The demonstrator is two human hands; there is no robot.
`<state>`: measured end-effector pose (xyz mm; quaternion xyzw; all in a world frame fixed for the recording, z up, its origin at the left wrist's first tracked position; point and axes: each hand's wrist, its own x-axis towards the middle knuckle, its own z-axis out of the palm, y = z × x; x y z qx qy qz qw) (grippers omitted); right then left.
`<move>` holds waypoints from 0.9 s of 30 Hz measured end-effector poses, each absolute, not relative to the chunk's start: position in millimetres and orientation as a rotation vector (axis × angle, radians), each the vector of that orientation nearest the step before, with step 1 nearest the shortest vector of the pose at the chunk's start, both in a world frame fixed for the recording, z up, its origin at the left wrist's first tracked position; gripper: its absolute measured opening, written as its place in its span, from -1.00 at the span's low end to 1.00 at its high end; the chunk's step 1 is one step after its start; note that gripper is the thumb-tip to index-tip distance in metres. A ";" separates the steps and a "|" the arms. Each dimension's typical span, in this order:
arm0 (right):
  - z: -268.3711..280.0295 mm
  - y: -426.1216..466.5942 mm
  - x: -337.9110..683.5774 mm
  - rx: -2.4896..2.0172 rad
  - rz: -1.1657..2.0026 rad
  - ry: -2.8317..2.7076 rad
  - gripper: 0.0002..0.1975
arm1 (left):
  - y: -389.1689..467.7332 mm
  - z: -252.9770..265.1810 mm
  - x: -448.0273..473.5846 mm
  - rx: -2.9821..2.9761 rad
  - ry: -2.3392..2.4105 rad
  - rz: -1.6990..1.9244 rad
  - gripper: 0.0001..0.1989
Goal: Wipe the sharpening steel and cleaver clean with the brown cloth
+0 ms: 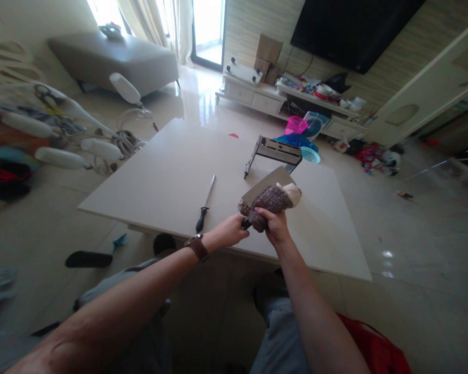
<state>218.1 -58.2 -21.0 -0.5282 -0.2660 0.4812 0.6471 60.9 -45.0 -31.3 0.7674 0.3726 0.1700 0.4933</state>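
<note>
My left hand (232,231), with a watch on its wrist, is closed around the black handle of a broad-bladed kitchen knife, a cleaver (263,186). The blade points away to the upper right over the table. In my right hand (276,226) is a brown, fuzzy cloth (271,201) with a pale end, bunched against the blade and hiding part of it. A honing steel (207,202) with a black handle lies on the white table (167,176), left of my hands. Beyond the blade stands a dark metal frame-like stand (277,149) with slots in its top.
A small red piece (233,135) lies near the table's far edge. Past that edge are a pink basket (296,125) and a light-blue basket (310,155) with blue plastic. White lamp arms (101,149) reach in at the left. A red bag (374,345) is by my right leg.
</note>
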 end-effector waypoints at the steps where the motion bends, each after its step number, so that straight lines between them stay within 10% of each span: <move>1: -20.8 -58.5 219.4 -1.209 1.096 -0.618 -0.58 | -42.9 -30.0 58.5 1.867 0.908 0.398 -0.92; 27: -23.7 -41.5 279.3 -1.114 0.967 -0.185 -0.72 | -39.6 -5.5 44.6 2.021 0.976 0.168 -0.92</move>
